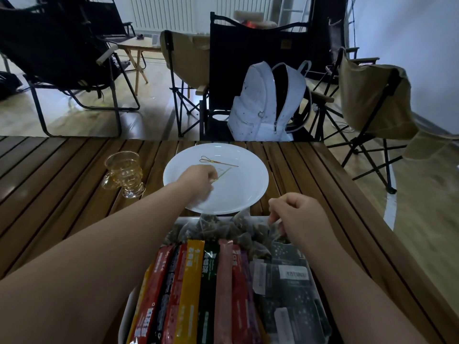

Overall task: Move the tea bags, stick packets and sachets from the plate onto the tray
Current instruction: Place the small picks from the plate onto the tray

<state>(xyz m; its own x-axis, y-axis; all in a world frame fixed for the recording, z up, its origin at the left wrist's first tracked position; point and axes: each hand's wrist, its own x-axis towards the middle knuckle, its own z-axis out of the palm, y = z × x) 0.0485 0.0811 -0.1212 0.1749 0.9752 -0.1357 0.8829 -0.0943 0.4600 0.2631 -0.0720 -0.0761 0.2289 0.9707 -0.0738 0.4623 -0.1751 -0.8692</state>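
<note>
Left hand (198, 178) curled over the white plate (248, 189) on the bench (62, 194), a thin yellow pick (224, 171) at its fingertips, grip unclear; right hand (295, 214) pinches one of the tea bags (223, 229) at the far end of the tray (123, 324); stick packets (188, 289) and sachets (285, 281) lie nearer.

One white plate (236, 189), two heart-looped picks (218, 162), one amber glass cup (124, 172), one tray (123, 316), roughly nine stick packets (190, 281), tea bags (223, 227) and dark sachets (285, 281) heaped beyond counting, one white backpack (260, 103)

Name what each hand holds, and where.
Left hand pinches a thin yellow pick by its near end; right hand, over the tea bags: cannot tell.
</note>
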